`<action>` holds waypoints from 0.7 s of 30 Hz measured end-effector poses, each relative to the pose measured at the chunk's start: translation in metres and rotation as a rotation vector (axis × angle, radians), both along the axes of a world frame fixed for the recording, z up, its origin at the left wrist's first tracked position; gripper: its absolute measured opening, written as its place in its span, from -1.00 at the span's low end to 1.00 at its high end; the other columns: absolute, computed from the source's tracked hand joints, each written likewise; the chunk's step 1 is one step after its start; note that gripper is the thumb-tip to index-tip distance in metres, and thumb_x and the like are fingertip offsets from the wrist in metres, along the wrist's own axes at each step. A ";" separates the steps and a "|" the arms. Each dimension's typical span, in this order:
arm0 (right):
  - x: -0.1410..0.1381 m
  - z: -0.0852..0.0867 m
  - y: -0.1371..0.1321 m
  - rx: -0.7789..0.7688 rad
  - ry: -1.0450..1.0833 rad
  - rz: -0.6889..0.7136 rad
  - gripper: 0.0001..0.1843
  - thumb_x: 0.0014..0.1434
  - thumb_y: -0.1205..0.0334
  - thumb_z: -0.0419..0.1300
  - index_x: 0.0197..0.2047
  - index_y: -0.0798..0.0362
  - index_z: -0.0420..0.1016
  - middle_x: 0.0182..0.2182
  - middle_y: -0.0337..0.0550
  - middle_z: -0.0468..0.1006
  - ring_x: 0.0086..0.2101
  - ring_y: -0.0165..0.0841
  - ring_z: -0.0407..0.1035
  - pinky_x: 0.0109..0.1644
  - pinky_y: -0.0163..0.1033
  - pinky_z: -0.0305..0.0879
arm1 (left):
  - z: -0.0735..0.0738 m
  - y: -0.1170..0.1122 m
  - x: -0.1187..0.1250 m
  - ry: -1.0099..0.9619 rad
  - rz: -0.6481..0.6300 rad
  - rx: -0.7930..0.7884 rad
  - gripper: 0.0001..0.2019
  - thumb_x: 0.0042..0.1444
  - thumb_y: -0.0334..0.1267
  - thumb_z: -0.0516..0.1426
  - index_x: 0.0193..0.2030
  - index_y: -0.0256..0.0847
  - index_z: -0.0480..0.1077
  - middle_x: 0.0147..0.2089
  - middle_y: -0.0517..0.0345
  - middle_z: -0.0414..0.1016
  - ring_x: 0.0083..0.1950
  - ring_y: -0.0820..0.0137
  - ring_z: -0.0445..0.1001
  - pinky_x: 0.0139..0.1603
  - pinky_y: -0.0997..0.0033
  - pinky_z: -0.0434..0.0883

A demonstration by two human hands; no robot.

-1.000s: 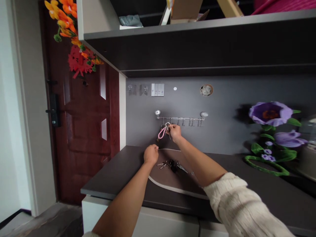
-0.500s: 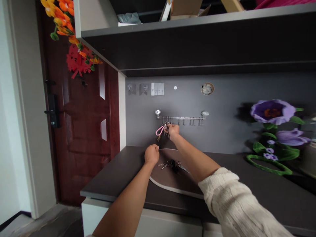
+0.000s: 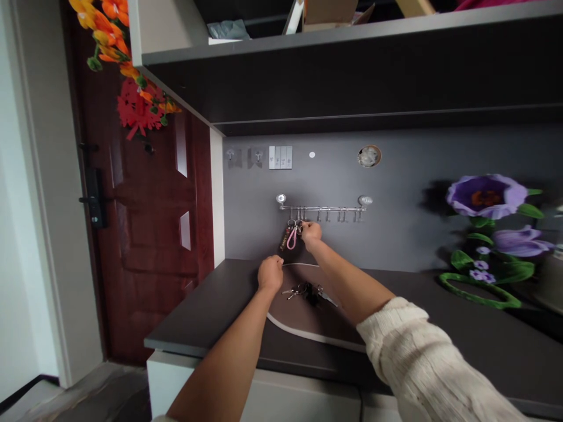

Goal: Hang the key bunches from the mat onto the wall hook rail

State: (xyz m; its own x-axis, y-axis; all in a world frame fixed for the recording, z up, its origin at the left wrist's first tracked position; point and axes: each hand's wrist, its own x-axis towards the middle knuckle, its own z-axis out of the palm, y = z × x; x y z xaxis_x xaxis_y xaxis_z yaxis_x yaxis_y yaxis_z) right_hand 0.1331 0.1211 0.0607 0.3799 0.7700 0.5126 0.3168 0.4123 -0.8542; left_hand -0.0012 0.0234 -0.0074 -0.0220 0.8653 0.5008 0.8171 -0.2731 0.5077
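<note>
a person's two bare forearms reach in over the near edge of the dark grey desk [image 3: 197,310].

right hand [image 3: 311,233]: raised past the far edge of the desk to the grey wall [image 3: 396,164], its grip clenched in a pinch on a small steel key ring [image 3: 299,223] at the left part of a chrome hook rail [image 3: 321,208]. a cream knit sleeve [image 3: 409,346] is pushed up this forearm.

just left of the right hand, a pink braided loop fob [image 3: 291,239] and a narrow brown leather tag [image 3: 285,238] hang below the rail, against the wall and above the far edge of the desk.

left hand [image 3: 270,275]: curled, fingers down, at the far left of a brown desk mat with a cream rim [image 3: 308,325]; whether it holds anything cannot be told.

a bunch of steel keys with a black fob [image 3: 305,291] lies on the mat, just right of the left hand and not touching it.

surroundings: a row of white wall switches [image 3: 280,157] sits above the rail. a dark red wooden door [image 3: 149,234] with a black lock [image 3: 93,198] stands beyond the left end of the desk. a purple flower wall decal [image 3: 487,196] lies well to the right of the rail.
</note>
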 end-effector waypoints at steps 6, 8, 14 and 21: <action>0.001 0.000 -0.005 -0.063 -0.135 -0.215 -0.79 0.02 0.21 0.05 -0.41 0.11 0.47 -0.47 -0.11 0.52 -0.40 -0.39 0.38 -0.23 -0.33 0.25 | -0.003 0.002 0.000 -0.009 -0.071 0.045 -0.80 0.10 -0.31 -0.02 -0.31 -0.19 0.43 -0.25 0.06 0.49 -0.20 0.40 0.40 -0.19 0.47 0.20; 0.000 -0.001 -0.005 -0.057 -0.124 -0.201 -0.80 0.02 0.22 0.05 -0.42 0.11 0.47 -0.49 -0.13 0.51 -0.43 -0.40 0.37 -0.25 -0.33 0.25 | -0.003 0.003 0.000 -0.020 -0.101 0.051 -0.83 0.08 -0.33 0.01 -0.32 -0.19 0.44 -0.25 0.07 0.49 -0.19 0.42 0.39 -0.17 0.49 0.21; 0.006 -0.005 -0.011 -0.053 -0.113 -0.125 -0.82 0.02 0.28 0.04 -0.42 0.10 0.46 -0.49 -0.17 0.50 -0.47 -0.47 0.34 -0.27 -0.36 0.25 | -0.003 0.004 -0.001 -0.061 -0.179 0.028 -0.86 0.04 -0.33 0.05 -0.33 -0.19 0.45 -0.27 0.12 0.49 -0.24 0.45 0.39 -0.19 0.50 0.23; 0.019 -0.008 -0.045 -0.057 -0.085 -0.042 -0.84 -0.01 0.33 0.05 -0.36 0.15 0.44 -0.44 -0.17 0.48 -0.47 -0.49 0.33 -0.27 -0.35 0.25 | -0.002 -0.002 -0.002 -0.100 -0.322 -0.020 -0.84 0.01 -0.34 0.06 -0.32 -0.22 0.46 -0.32 0.15 0.50 -0.29 0.46 0.40 -0.23 0.51 0.27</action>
